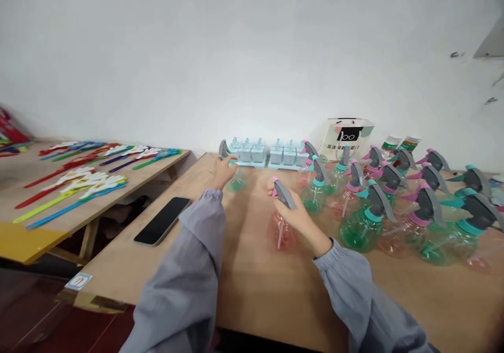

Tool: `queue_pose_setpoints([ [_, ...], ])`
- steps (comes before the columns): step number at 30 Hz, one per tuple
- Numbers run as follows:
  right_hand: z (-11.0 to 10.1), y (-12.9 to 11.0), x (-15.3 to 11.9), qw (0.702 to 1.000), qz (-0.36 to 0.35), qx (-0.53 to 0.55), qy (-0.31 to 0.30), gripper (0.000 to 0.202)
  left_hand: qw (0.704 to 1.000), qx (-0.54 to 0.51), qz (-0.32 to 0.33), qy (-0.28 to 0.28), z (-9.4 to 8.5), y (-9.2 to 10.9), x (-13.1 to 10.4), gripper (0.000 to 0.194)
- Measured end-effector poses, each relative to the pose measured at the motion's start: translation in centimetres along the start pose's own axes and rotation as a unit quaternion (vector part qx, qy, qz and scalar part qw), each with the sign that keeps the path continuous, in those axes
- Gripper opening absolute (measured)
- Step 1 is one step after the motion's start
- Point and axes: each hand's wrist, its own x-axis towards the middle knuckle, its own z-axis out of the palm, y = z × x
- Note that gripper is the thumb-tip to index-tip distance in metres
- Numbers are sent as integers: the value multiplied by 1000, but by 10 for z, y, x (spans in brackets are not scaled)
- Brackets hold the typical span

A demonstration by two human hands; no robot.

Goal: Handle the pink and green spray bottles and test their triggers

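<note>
Clearly, from my remote seat, the far left of my view belongs to a side bench (23, 243), where long-handled sticks with hand-shaped ends (98, 186) lie in slanting rows, probably spread so each is easy to see. Next comes the main bench (244, 290), with a small sticker (79, 281) at its corner and a dark-screened phone (163, 221) lying flat near the left edge, apparently set aside from the working space.

Beyond the phone, my left hand (223, 173) is at the top of a green spray bottle (237, 181) towards the back. Its fingers bend over the head, perhaps to steady a round body, but I cannot tell whether they grasp it. Just behind, two sets of light-blue moulds (258, 154) stand side by side near the wall, seemingly out of the way.

Near the middle, my right hand (297, 214) has its fingers wrapped around the neck of a pink-topped spray bottle (282, 232); that narrow part likely gives a surer hold than the slick, bulging body.

Farther right, other spray bottles (358, 232) crowd together upright, nozzles mostly leftward, as if grouped to save room. Behind them stand a printed bag (342, 140) and white-capped containers (409, 143).
</note>
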Motion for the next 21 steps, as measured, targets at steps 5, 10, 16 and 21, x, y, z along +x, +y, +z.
queue_pose_setpoints([
  [5, -2, -26, -5, 987, 75, 128, -66, 20, 995, 66, 68, -27, -27, 21, -95, 30],
  [10, 4, -47, -14, 957, 112, 234, -127, 21, 987, 95, 126, -28, -55, 46, -164, 35],
  [16, 10, -53, -17, 949, 137, 243, -147, 21, 985, 119, 124, 6, -50, 54, -200, 41],
  [21, 10, -42, -16, 957, 129, 239, -102, 16, 988, 80, 134, 16, -38, 40, -203, 42],
])
